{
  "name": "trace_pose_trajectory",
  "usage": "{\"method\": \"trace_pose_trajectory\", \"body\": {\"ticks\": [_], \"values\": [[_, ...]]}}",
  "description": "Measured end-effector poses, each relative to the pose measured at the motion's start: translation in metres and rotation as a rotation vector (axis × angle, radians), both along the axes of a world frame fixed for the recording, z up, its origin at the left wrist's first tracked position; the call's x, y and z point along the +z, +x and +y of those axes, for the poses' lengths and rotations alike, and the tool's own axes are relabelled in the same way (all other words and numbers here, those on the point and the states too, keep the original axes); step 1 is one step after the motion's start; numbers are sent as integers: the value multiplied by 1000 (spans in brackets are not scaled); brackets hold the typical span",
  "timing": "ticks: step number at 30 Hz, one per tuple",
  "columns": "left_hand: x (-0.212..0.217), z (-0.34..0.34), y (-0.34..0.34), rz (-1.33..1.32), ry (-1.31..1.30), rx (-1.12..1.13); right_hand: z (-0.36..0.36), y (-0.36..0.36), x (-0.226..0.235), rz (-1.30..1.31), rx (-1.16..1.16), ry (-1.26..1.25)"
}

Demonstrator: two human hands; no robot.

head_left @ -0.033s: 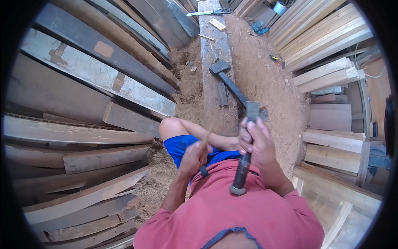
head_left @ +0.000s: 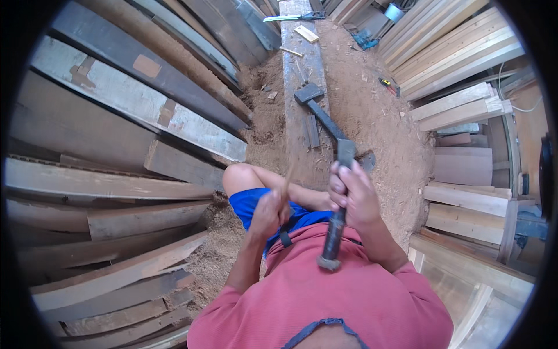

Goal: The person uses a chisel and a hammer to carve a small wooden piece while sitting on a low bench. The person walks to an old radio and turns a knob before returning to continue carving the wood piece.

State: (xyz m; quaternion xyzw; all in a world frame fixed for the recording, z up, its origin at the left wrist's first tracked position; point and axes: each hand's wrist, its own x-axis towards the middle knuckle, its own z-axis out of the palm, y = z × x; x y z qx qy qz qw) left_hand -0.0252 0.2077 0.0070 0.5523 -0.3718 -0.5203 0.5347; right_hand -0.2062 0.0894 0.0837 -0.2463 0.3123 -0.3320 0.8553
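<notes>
My right hand (head_left: pixel 356 195) is closed around a chisel (head_left: pixel 332 238) with a thick dark handle. Its flat grey metal end points away from me, and the worn butt is near my red shirt. My left hand (head_left: pixel 269 214) is closed on a thin, light wooden stick (head_left: pixel 288 179), blurred and upright above the fist. Beyond the chisel, a mallet (head_left: pixel 308 92) with a dark blocky head lies on a long, worn plank bench (head_left: pixel 293 139). Its handle runs toward me and meets the chisel's end in the picture; I cannot tell whether they touch.
A handsaw (head_left: pixel 293 17), wood offcuts (head_left: pixel 306 34) and a dark strip lie on the bench. Stacked boards line the left (head_left: pixel 192 136) and right (head_left: pixel 459 52). Sawdust covers the ground (head_left: pixel 395 139), where a blue power tool (head_left: pixel 364 39) and a small yellow-and-red tool (head_left: pixel 388 85) lie.
My right hand and the chisel have shifted slightly left and away from me. My left hand has moved slightly, still with the stick. The mallet stays in place.
</notes>
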Motion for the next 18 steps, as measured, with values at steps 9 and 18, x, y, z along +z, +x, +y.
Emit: {"method": "trace_pose_trajectory", "body": {"ticks": [9, 18], "values": [[18, -74, 22, 693, 10, 160, 18, 57, -9, -159, 290, 153], [14, -57, 29, 46, 68, 67, 43, 58, -1, -156, 350, 184]]}}
